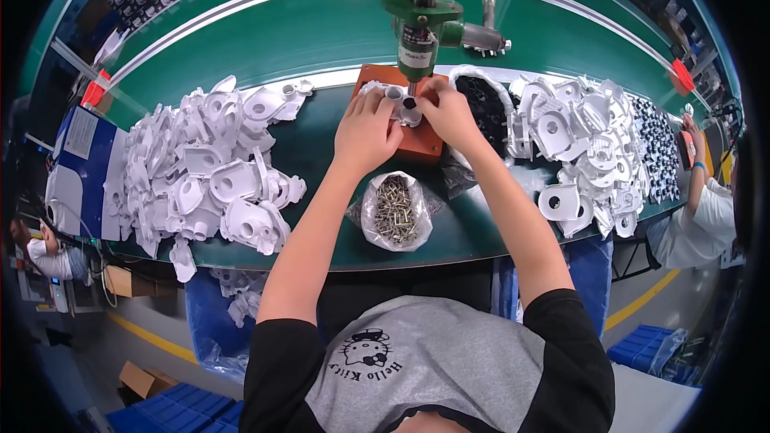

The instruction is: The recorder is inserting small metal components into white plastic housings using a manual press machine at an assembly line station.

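Note:
A white moulded plastic part (394, 93) with round sockets rests on an orange fixture block (418, 143). My left hand (365, 132) is closed on its left side, fingers over the far edge. At its right side my right hand (449, 116) is closed, fingertips pinched on or against the part beside a dark round spot, which may be a black piece or an opening. Straight above stands a green press tool (417, 12), its metal tip (413, 88) close over the part. Nearer me, a white bag (371, 220) holds many small metal screws or pins (396, 207).
Heaps of white plastic parts lie left (200, 164) and right (593, 140). Behind my right hand sits a bag of black pieces (481, 108); more small black pieces (658, 148) lie far right. Blue bins (210, 317) stand below the table edge. A co-worker's arm (696, 156) reaches in at the right.

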Available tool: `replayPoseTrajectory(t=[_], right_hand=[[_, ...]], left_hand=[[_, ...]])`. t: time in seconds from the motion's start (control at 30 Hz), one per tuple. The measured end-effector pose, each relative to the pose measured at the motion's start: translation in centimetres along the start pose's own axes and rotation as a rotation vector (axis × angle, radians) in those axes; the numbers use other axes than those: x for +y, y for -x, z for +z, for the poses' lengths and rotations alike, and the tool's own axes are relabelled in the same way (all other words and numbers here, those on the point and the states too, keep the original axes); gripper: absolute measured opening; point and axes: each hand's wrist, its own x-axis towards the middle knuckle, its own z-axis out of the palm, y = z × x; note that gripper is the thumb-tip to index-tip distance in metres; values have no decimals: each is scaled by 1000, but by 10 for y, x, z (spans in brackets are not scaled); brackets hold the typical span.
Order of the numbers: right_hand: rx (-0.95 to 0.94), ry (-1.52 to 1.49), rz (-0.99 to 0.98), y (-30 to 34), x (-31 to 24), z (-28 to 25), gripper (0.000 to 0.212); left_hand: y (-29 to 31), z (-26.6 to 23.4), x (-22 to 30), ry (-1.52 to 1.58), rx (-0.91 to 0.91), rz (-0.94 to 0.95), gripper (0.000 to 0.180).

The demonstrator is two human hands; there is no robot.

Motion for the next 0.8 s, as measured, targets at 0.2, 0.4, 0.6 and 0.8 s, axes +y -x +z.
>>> replayPoseTrajectory(t=[0.2,0.4,0.6,0.8], right_hand=[[-240,-149,-71,59,-32,-26,14],[-398,201,-542,105,-50,-13,8],[-500,198,-557,119,-59,-14,12],[-568,273,-571,127,-66,-18,13]], left_hand=[[1,3,-3,-37,29,25,37],[2,3,-3,-26,41,15,36],[1,3,-1,-10,64,31,33],[2,4,-3,-19,90,37,33]])
